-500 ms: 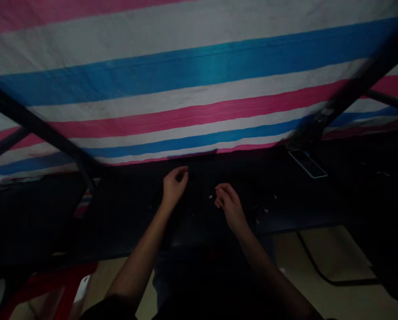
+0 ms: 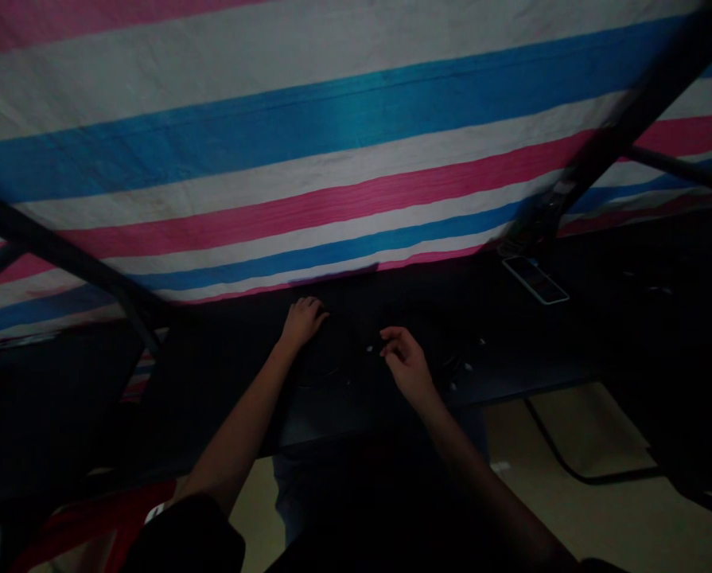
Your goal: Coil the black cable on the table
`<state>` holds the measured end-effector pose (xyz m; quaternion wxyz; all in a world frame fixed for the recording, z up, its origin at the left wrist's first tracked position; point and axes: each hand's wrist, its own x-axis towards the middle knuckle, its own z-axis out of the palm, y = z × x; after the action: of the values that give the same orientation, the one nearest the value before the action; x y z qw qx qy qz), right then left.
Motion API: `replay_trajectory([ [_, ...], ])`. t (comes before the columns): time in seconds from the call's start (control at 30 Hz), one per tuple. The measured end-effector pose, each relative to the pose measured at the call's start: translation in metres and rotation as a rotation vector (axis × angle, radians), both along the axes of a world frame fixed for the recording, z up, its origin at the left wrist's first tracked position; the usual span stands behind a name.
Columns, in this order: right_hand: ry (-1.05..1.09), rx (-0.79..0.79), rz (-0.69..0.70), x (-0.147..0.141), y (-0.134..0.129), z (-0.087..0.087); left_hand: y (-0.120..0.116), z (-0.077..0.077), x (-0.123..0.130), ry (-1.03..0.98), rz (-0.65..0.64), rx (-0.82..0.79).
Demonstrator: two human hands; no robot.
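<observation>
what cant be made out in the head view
Head view:
Under the left hand: hidden by the hand and darkness.
Anything in the right hand: too dark to tell.
White bits on the black table: too small to identify.
Red object: cut off by the bottom edge.

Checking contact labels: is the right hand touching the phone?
Apart: the head view shows dark tabletop between the right hand and the phone.
</observation>
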<state>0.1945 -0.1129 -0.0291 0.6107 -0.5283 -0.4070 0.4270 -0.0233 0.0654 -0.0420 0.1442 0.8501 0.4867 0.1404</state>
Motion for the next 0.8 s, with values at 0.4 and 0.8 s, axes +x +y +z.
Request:
replay_trajectory([
  [0.4,-0.321,-0.024,0.197,-0.022,0.041,0.009,-0.027,0.094,-0.024,-0.192,-0.129,-0.154],
  [0.8,-0.114,0.02,0.419,-0.018,0.059,0.064,-0.052,0.165,-0.063,-0.324,-0.148,-0.613],
])
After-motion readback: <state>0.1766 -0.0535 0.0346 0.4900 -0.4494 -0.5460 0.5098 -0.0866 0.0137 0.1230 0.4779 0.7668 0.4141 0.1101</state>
